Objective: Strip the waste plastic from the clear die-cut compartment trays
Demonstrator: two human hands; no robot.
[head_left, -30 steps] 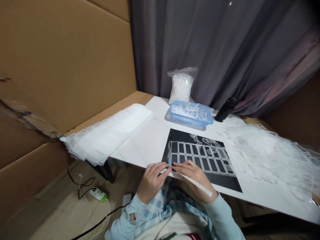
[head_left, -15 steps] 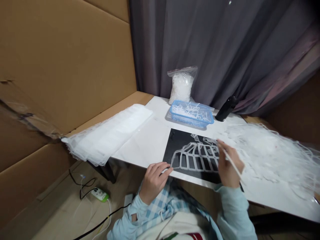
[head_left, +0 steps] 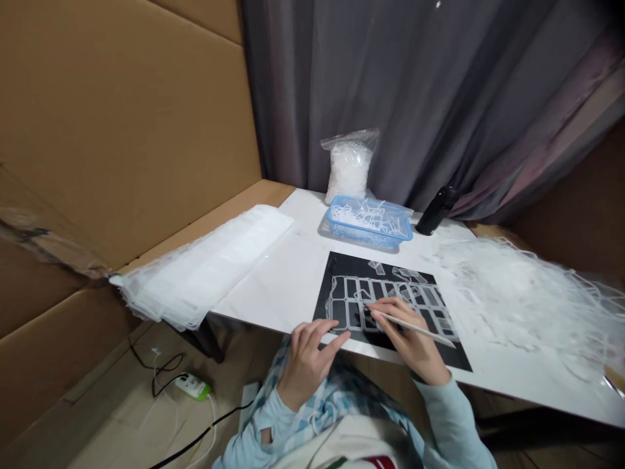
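Observation:
A clear plastic frame sheet with rows of rectangular openings (head_left: 347,299) lies flat on a black mat (head_left: 354,266). My right hand (head_left: 410,342) is closed around a slim white stick-like tool (head_left: 432,335), its exact kind unclear. The tool slants over the sheet, its front end hidden by my fingers at the sheet's left-middle part. My left hand (head_left: 307,361) rests at the mat's lower left edge, thumb and fingers apart, fingertips close to the sheet's lower left corner. Small clear plastic pieces (head_left: 375,267) lie along the mat's far side.
Beyond the mat stand a blue basket (head_left: 364,228) of white frame-like pieces and a filled zip bag (head_left: 349,169). A black bottle (head_left: 437,210) leans near the curtain. Stacked translucent sheets (head_left: 209,260) lie left; a heap of clear plastic frames (head_left: 532,306) covers the right.
The sheet, which was lifted and bent, now lies flat on the mat. My right hand has moved left with the tool, from the sheet's right side. My left fingers have spread.

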